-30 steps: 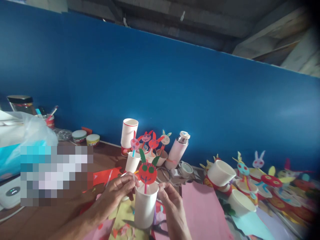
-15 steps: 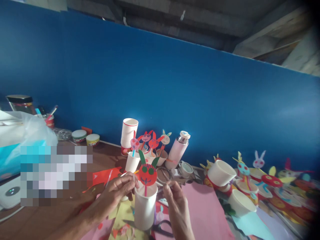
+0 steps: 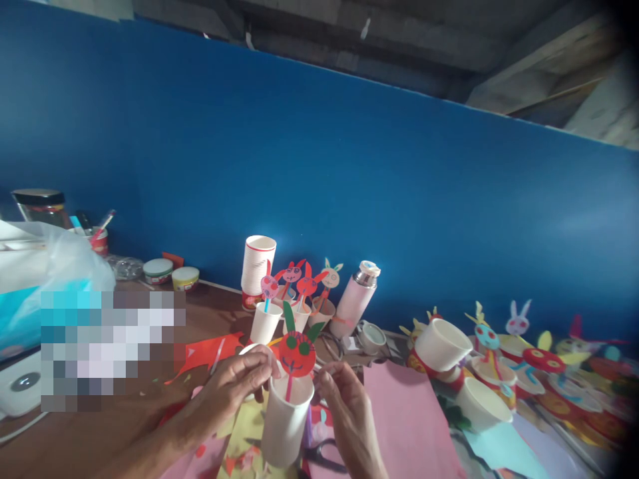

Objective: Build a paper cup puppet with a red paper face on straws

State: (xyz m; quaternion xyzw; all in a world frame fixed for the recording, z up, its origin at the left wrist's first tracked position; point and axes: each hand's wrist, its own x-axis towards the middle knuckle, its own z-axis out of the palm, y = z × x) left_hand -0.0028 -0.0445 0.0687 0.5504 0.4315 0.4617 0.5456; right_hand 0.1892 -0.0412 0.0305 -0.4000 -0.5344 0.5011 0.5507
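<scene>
A white paper cup [image 3: 284, 429] stands in front of me, leaning slightly. Out of it rises a pink stick topped by a round red paper face [image 3: 296, 354] with green eyes and long green ears. My left hand [image 3: 247, 376] is closed in a pinch at the cup's left rim, a whitish bit showing by its fingertips. On the right side of the rim, my right hand [image 3: 344, 392] also has thumb and fingers pinched together. What either pinch contains is too small to make out. Black-handled scissors [image 3: 327, 456] lie beside the cup's base.
Behind are more cups with paper rabbit faces [image 3: 307, 286], a stack of cups [image 3: 259, 266] and a pink thermos [image 3: 353, 301]. Pink paper [image 3: 407, 426] and cups [image 3: 484, 404] lie to the right. A plastic bag [image 3: 60, 253] is at left, near two round tubs [image 3: 185, 279].
The cup has tipped slightly, its base shifting left and toward me. The red face has moved a little lower and right. My right hand has come closer to the rim.
</scene>
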